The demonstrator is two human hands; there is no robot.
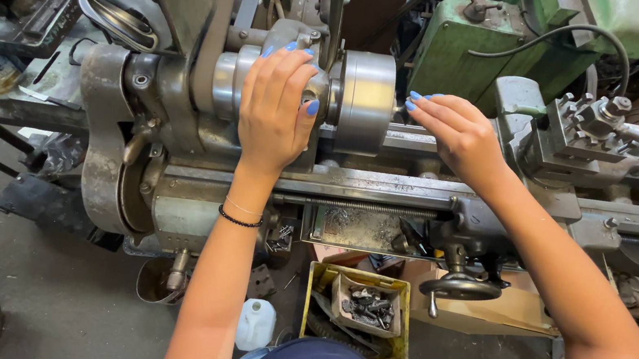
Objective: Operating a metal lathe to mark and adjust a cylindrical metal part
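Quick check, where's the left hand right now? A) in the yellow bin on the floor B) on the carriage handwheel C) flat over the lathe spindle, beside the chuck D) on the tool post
C: the left hand lies spread over the spindle housing, just left of the round steel chuck; the handwheel below is untouched.

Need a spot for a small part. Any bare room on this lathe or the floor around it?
Bare patches: the flat grey lathe bed rail between the left hand and right forearm, and grey concrete floor lower left. Crowded: the yellow bin of metal scraps, white plastic jug and the grey tool post beyond the right hand.
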